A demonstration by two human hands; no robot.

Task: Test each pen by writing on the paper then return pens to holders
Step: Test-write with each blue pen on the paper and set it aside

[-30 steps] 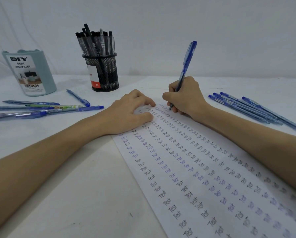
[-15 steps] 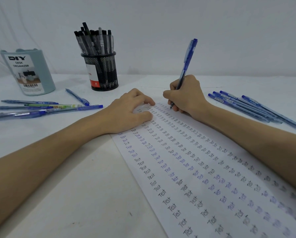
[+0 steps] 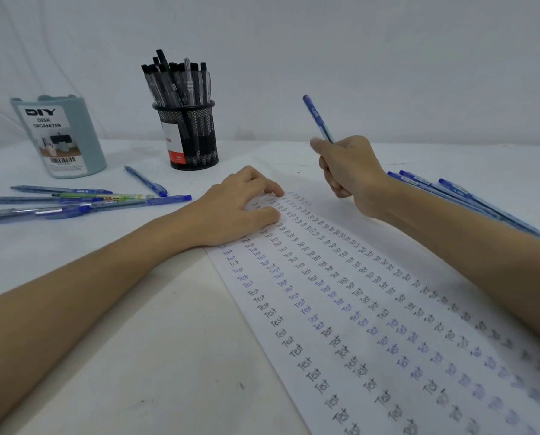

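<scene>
— Blue translucent ballpoint pen (image 3: 318, 119): where do I have it?

— In my right hand (image 3: 350, 171), right of frame centre. The fingers are curled tightly round the lower barrel and the capped end slants toward the upper left. Hand and pen are lifted off the sheet; the tip is hidden behind the fingers.

— And my left hand (image 3: 237, 208)?

— Flat on the long white sheet of paper (image 3: 372, 309), fingers relaxed and spread, pressing down its upper left part and holding nothing. The sheet runs from centre to lower right, covered in rows of "Test" in black and blue ink.

— Holders?

— The black wire-mesh cup (image 3: 188, 135) stands upper centre, full of black pens (image 3: 177, 81). The pale teal plastic desk organizer (image 3: 60, 136) is at upper left.

— Loose pens?

— A scattered group of blue pens (image 3: 83, 204) lies on the white table (image 3: 89, 356) at left, a green one among them. Another blue bundle (image 3: 450, 193) lies at right, just behind my right wrist.
</scene>
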